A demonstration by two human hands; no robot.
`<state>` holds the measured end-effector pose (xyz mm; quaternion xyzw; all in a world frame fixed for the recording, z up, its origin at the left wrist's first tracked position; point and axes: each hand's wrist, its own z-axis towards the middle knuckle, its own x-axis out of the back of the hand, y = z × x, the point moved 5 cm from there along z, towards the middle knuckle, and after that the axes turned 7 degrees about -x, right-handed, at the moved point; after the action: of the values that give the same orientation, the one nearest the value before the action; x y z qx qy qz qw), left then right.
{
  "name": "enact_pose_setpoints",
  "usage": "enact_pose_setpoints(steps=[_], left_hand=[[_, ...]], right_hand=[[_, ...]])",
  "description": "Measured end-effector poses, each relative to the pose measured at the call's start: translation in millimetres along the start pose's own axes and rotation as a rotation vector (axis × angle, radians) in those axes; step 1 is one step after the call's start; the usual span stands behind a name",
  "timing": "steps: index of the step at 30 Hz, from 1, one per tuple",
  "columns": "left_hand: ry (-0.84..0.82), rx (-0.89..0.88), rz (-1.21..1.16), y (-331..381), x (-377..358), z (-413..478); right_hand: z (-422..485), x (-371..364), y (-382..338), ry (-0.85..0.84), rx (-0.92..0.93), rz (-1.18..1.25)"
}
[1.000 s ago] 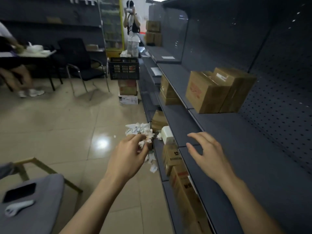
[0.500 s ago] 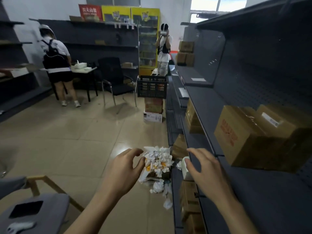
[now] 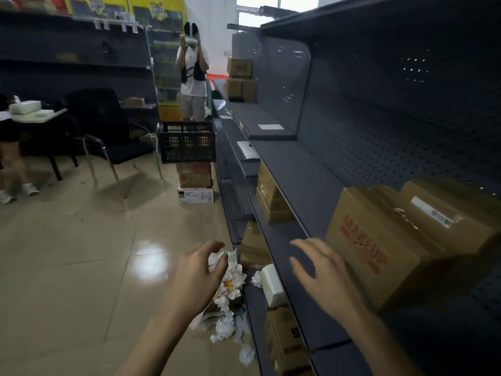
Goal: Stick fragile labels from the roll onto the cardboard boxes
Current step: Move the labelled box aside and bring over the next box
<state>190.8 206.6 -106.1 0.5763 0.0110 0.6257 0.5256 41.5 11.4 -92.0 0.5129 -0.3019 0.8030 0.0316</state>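
Note:
My left hand [image 3: 198,272] pinches a piece of crumpled white paper [image 3: 217,261] above a pile of crumpled backing paper [image 3: 230,290] on the floor by the shelving. My right hand [image 3: 325,275] hovers with spread fingers over the edge of the grey shelf [image 3: 303,185] and holds nothing. Just right of it stands a cardboard box with red print [image 3: 379,248]. A second box [image 3: 447,213] with a white sticker sits behind it. A white block-like object [image 3: 271,283] lies on the lower shelf between my hands; I cannot tell whether it is the label roll.
More cardboard boxes stand on the lower shelves [image 3: 271,196] and below my right wrist [image 3: 284,340]. Down the aisle a black crate [image 3: 187,145] rests on stacked cartons, beside a black chair [image 3: 108,126]. One person [image 3: 192,77] stands beyond the crate, another [image 3: 8,147] at the left edge.
The view has lifted and moved closer to the printed box. My left hand has closed on a paper scrap above the pile, and my right hand has drifted toward the box.

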Motion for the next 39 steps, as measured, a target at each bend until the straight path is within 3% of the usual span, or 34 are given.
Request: enact_pose_setpoints(steps=[7,12,18,23,28,34,39], left_hand=[[-0.115,-0.214,-0.083,23.4,-38.0,89.5],[-0.166,-0.341,-0.176,74.6,-73.4,133.3],[-0.281,-0.465,-0.303,141.6,-129.4,166.1],[-0.377,-0.39,-0.454,169.6,-167.7,181.0],[-0.506,-0.328,-0.545,168.7,-204.9,196.2],[-0.695,-0.231,-0.779,159.0,-234.4,203.8],[-0.709,-0.232,-0.824,157.1,-230.6,200.3]], right_hand=[[19.6,27.0,26.8,0.185,-0.103,-0.155],[14.6,78.9,35.6,0.365,-0.142,-0.231],[-9.6,134.9,72.1,0.583,-0.333,-0.237],[-32.1,134.3,107.9,0.52,-0.664,-0.138],[-46.6,107.4,117.3,0.403,-0.86,0.083],[-41.5,80.2,116.9,0.424,-0.965,0.218],[-40.8,75.7,111.1,0.494,-0.971,0.322]])
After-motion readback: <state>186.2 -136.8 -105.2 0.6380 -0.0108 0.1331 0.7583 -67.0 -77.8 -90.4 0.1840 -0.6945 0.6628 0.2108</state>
